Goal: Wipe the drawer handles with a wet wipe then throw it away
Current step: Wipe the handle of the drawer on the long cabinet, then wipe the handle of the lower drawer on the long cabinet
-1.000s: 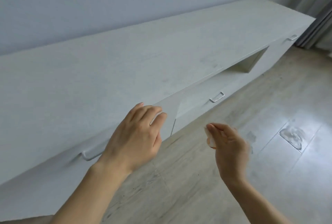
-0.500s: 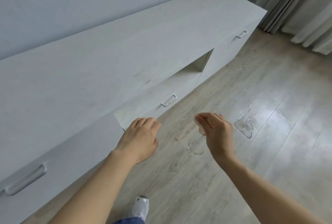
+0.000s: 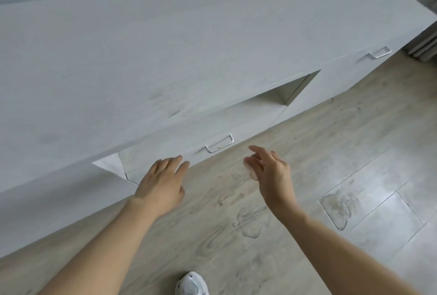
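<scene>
Reaches the left hand (image 3: 163, 181) forward, fingers straight and empty, at the cabinet (image 3: 165, 58) front edge. Holds the balled wet wipe (image 3: 251, 172) in the right hand (image 3: 272, 171), now moved along to just short of the middle drawer handle (image 3: 220, 144); probably wipes that next. Leaves the far handle (image 3: 379, 52) near the right corner for later.

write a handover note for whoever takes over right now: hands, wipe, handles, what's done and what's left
Left hand: open, fingers straight, holds nothing, low and left of the middle drawer handle, apart from it.
Right hand: holds the wet wipe, just short of that same handle, not touching it.
Far drawer handle: at the far end of the cabinet, no hand near it.
Done: wipe is in hand; cannot tell which handles are already wiped.
Left: wipe the handles, then throw the wipe away. No bin in view.
</scene>
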